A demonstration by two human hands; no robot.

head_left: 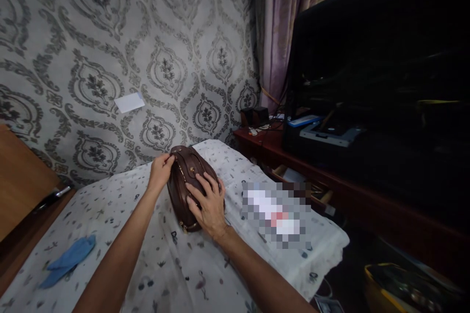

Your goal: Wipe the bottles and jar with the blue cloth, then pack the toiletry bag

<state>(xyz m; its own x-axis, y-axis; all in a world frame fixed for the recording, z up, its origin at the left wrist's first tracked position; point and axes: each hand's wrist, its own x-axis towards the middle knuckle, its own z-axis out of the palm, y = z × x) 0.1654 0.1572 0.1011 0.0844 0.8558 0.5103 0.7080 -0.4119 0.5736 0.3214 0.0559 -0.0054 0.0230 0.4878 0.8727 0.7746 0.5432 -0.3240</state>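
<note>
A dark brown bag (176, 195) with gold-coloured zips and a round gold-coloured stud rests on a white cloth with small printed figures (161, 274). At the bag's far left end, my left hand (160, 171) is closed, its thumb and fingers pinching the edge beside the zip. My right hand (208, 205) lies on the bag's right side with its fingers spread over the brown surface.
Blue cloth items (69, 260) lie at the left. A pixelated patch (275, 215) covers something right of the bag. A patterned wall (165, 58) stands behind. At the right are a dark red desk (312, 171), an open drawer (325, 198) and a large black screen (378, 73).
</note>
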